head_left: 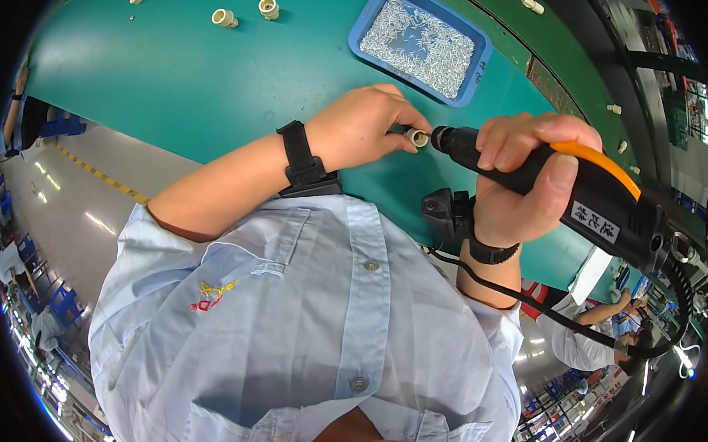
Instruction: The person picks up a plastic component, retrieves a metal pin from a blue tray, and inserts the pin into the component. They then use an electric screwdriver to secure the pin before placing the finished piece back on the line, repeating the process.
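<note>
My left hand (pixel 365 122) pinches a small cream-coloured cylindrical fitting (pixel 418 137), much like a lamp holder, between thumb and fingers just above the green table. Its round opening faces the tool on the right. My right hand (pixel 531 161) is wrapped round a black electric screwdriver (pixel 604 206) with an orange strip. The screwdriver lies nearly level and its nose points left at the fitting. The tip is at or very near the opening; whether it touches a screw inside is too small to tell.
A blue tray (pixel 478 73) of small silvery screws sits beyond my hands. Several cream fittings (pixel 224 18) stand at the far left of the green table (pixel 164 66). More cream pieces (pixel 532 4) lie along the right. A black cable (pixel 538 309) loops below the screwdriver, and another person (pixel 580 338) is at lower right.
</note>
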The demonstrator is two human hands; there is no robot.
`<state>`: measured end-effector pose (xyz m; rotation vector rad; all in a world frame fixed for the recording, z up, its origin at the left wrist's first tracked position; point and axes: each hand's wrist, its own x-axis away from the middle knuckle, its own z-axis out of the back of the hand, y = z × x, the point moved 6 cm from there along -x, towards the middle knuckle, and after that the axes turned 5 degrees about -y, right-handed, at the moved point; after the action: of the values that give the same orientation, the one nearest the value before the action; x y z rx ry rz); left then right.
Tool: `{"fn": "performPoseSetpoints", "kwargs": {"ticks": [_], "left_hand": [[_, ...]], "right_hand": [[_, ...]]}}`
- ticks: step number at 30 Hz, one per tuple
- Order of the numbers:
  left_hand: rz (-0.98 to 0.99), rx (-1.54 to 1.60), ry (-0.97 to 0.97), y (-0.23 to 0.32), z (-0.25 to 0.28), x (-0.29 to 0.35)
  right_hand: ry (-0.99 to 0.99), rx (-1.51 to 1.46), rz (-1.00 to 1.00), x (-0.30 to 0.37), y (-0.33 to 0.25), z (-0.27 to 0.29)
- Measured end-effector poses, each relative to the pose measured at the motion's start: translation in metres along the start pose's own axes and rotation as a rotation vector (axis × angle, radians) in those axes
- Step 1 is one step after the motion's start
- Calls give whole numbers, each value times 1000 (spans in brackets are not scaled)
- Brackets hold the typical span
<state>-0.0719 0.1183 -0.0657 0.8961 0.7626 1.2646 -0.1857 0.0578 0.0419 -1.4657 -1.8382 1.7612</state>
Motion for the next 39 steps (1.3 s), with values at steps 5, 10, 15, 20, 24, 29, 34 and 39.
{"fn": "performPoseSetpoints", "kwargs": {"ticks": [5, 10, 15, 20, 24, 29, 34, 39], "left_hand": [[-8, 7, 8, 1, -1, 0], [-3, 5, -6, 6, 2, 0], [-36, -35, 10, 7, 1, 3], [-153, -133, 153, 32, 35, -26], [-34, -359, 188, 39, 86, -94], [256, -717, 293, -42, 147, -178], [383, -873, 135, -73, 169, -212], [555, -907, 725, -61, 243, -182]], "right_hand": [[-49, -1, -30, -3, 2, -7], [-75, 172, -104, -5, 2, -14], [-59, 47, -31, -7, 3, -10], [31, -83, 318, -4, -64, 11], [94, 23, 369, 7, -83, 23], [122, 102, 288, 19, -67, 15], [210, 193, 221, 31, -65, 31], [239, 185, 200, 31, -62, 44]]}}
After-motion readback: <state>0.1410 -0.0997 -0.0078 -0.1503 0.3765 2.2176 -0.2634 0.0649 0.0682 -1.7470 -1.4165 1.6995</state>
